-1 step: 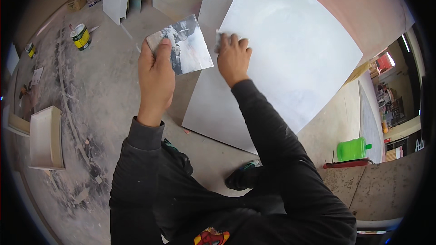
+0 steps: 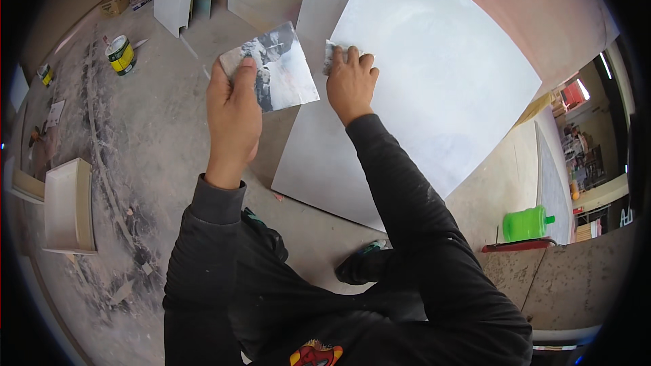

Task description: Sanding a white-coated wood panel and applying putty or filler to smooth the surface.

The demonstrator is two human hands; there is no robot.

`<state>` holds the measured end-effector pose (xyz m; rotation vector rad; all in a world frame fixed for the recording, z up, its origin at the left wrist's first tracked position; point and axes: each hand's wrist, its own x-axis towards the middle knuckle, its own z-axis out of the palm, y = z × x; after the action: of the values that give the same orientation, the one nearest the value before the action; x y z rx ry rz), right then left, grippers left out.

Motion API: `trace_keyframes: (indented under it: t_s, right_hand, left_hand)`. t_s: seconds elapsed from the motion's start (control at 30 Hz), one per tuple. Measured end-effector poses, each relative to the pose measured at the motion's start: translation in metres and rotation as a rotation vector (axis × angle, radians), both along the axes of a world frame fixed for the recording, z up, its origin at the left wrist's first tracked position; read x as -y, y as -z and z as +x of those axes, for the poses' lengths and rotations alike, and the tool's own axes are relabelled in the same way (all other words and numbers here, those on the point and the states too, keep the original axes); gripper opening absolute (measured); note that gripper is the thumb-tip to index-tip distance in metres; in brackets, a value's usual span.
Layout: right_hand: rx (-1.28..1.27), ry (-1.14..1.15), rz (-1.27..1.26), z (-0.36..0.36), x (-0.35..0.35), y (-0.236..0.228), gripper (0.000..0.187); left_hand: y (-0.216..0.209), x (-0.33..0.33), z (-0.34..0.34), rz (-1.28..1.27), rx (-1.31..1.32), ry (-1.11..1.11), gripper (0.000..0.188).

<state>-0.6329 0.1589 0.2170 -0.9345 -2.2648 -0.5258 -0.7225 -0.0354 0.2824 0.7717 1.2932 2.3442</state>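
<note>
My left hand (image 2: 234,105) grips a flat square putty board (image 2: 285,71), thumb on top, its face smeared with dark grey and white putty. To its right, my right hand (image 2: 351,88) presses a small, thin scraper (image 2: 330,51) against the left edge of a large white panel (image 2: 434,74). Its fingertips are bent over the scraper and hide most of it; only a pale strip shows beside and above them. A narrow gap separates the putty board from the panel's edge.
A grey board (image 2: 319,13) stands behind the panel, with a pinkish surface (image 2: 536,0) beyond. Yellow-banded paint tins (image 2: 121,57) stand on the stained floor at left, near a shallow white tray (image 2: 68,207). A green water jug (image 2: 525,224) lies at right.
My right hand has shifted very slightly right and up along the panel's edge with the scraper. My left hand and the putty board look the same.
</note>
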Motion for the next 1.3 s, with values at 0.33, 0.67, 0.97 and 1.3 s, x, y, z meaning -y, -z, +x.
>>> trace_keyframes:
  t_s: [0.33,0.67,0.97,1.3]
  right_hand:
    - [0.38,-0.046,-0.612,0.055,0.094,0.117,0.031]
    - [-1.096,-0.59,-1.677,0.134,0.083,0.004,0.051]
    - [-0.572,-0.625,-0.792,0.157,0.125,-0.001,0.048]
    - [-0.429,-0.499,-0.794,0.201,0.078,0.006,0.051]
  left_hand:
    - [0.013,-0.004,-0.007,0.01,0.28,0.065,0.021]
    - [0.041,-0.018,0.035,-0.391,0.379,0.314,0.028]
    - [0.047,-0.035,0.102,-0.465,0.369,0.354,0.027]
    - [0.041,-0.043,0.088,-0.187,0.025,0.343,0.021]
